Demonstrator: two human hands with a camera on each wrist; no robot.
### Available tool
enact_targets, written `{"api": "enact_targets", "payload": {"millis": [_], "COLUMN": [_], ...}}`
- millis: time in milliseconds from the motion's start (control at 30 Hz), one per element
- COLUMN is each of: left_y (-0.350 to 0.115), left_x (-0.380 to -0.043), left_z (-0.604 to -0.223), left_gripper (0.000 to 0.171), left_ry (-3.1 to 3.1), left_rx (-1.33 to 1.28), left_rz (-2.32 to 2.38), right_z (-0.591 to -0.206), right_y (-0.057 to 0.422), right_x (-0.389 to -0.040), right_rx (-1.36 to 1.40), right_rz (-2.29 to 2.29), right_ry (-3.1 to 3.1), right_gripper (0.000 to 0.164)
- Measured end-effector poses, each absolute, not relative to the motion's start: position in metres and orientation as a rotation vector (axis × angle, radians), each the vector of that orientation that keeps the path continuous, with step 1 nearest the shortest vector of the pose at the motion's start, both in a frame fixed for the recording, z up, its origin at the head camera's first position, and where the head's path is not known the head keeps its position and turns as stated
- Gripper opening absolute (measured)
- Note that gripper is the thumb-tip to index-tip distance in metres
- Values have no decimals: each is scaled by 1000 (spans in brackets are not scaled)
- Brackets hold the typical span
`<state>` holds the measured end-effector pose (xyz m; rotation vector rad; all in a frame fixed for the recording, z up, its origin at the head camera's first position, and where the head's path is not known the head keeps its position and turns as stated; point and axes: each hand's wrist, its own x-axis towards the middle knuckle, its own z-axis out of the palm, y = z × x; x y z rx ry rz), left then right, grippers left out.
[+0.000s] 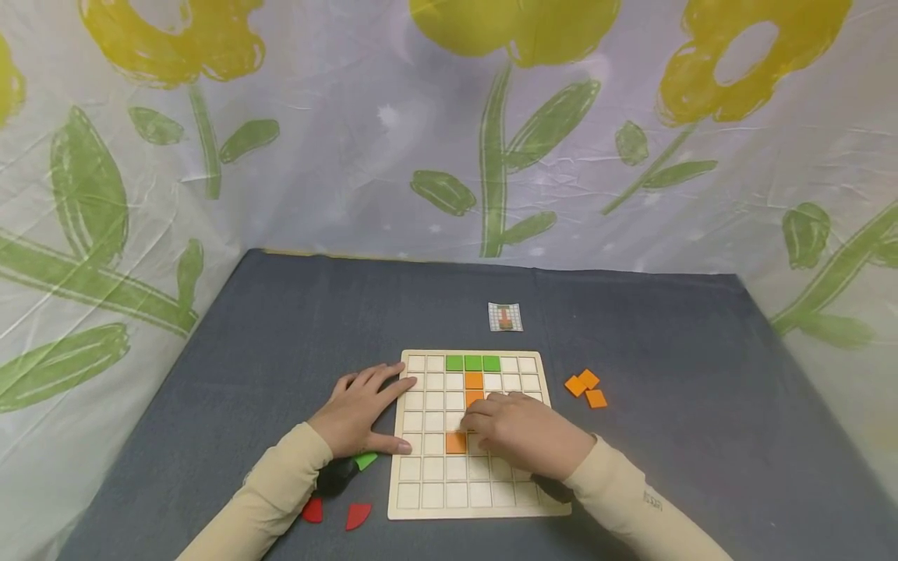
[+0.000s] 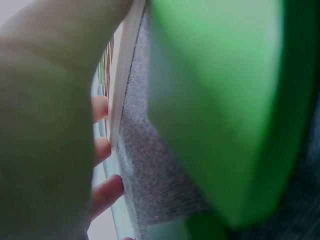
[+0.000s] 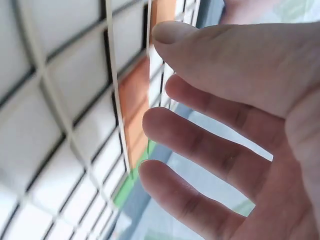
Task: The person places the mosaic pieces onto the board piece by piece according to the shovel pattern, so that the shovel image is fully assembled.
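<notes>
A pale wooden grid board (image 1: 410,506) lies on the dark table. Three green square tiles (image 1: 473,364) sit in its far row. Below the middle one run orange square tiles (image 1: 474,380), and another orange tile (image 1: 456,442) lies nearer the person, left of that column. My left hand (image 1: 354,413) rests with spread fingers along the board's left edge. Over the board's middle is my right hand (image 1: 522,432), hiding several cells. In the right wrist view its thumb (image 3: 175,34) overlaps an orange tile, the other fingers are loosely extended, and no held tile shows.
Three loose orange tiles (image 1: 588,380) lie right of the board. A small pattern card (image 1: 505,317) is beyond it. Left of the board are green pieces (image 1: 365,460) and two red pieces (image 1: 358,515), partly by the left wrist. Flowered cloth (image 1: 337,171) hangs around the table.
</notes>
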<state>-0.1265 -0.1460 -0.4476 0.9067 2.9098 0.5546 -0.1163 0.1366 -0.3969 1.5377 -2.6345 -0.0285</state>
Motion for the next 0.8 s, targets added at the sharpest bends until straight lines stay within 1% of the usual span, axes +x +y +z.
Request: {"api": "enact_targets", "payload": {"millis": [200,367,800], "left_y": [-146,-146,-145], "left_x": [-126,-126,-126], "left_z": [-447,-446,-446], "left_gripper": [88,88,88], "left_ry": [2909,2905,2899], "left_rx": [911,906,901], "left_rz": [557,557,554], "right_z": [-393,-389,-395], "right_y": [170,202,264], "right_x": [-121,-124,-136], "right_rx": [1447,1316,1126], "right_rz": [54,93,106], "right_ry": [-2612,-2635,-2681], "right_gripper": [30,35,33]}}
